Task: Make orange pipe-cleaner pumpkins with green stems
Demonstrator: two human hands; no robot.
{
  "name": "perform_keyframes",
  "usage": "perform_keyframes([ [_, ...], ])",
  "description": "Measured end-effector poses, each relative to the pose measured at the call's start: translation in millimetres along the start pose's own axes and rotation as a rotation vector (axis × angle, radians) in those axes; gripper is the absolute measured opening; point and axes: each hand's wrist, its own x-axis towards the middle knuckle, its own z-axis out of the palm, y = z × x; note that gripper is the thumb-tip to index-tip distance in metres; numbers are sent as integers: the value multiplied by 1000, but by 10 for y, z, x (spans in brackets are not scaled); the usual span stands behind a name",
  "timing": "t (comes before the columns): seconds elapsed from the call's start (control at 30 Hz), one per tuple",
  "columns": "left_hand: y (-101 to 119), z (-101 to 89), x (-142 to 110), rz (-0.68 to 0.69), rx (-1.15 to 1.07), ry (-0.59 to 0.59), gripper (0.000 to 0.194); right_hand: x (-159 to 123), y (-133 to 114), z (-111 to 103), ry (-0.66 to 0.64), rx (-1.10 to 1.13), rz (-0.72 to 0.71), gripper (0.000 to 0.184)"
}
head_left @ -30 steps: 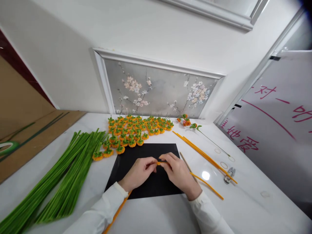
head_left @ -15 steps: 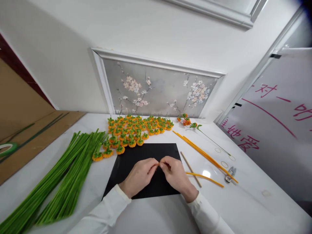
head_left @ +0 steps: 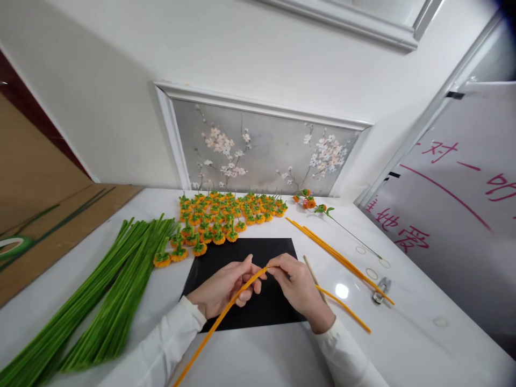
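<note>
Orange and fuzzy, a long strip (head_left: 217, 323) slants up from the near edge of the view, over the black mat (head_left: 278, 306), to the hands. Thumb and forefinger of the right hand (head_left: 300, 287) pinch its far end. The left hand (head_left: 220, 290) is loosely open, thumb raised and fingers half curled, with the strip crossing in front of them; whether any left fingertip presses on it I can't tell.

Judging by how things lie, plenty is already made: dozens of orange flower heads (head_left: 218, 238) with green backs and upright stubs crowd together beyond the mat (too tightly packed to count honestly). One slender stemmed spray (head_left: 308, 204) lies to their right, with small orange blooms and leaves. The held strip looks unworked along its visible length; its pinched tip is too small to judge. Loose orange lengths (head_left: 338, 259) and a shorter orange piece (head_left: 344, 305) lie on the right, and thick green bundles (head_left: 121, 312) on the left, all seemingly unshaped.

Beside the right wrist is a thin rod (head_left: 309, 267); a metal clipper-like tool (head_left: 379, 295) touches the orange lengths, near some pale rings.

Red handwriting in Chinese runs over the white board (head_left: 455, 258): “对一” and “她爱” are readable, other characters are cut off or unclear. No brand shows, and the green tape roll (head_left: 26, 246) has no legible label.
</note>
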Motion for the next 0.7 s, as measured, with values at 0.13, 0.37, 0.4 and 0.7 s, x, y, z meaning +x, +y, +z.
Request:
perform_keyframes([
  [0.13, -48, -5, 5, -82, -95, -42, 33, 2, -33, 16, -31, 8, -47, 15],
  [0.37, -81, 35, 22, 105, 138, 13, 29, -10, 12, 50, -28, -98, -51, 16],
  [0.4, -70, 41, 21, 125, 218, 27, 30, -13, 20, 50, -35, -139, -67, 16],
  [0.7, -15, 30, -19, 116, 631, 9, 36, 23, -20, -11, -121, -355, -177, 20],
])
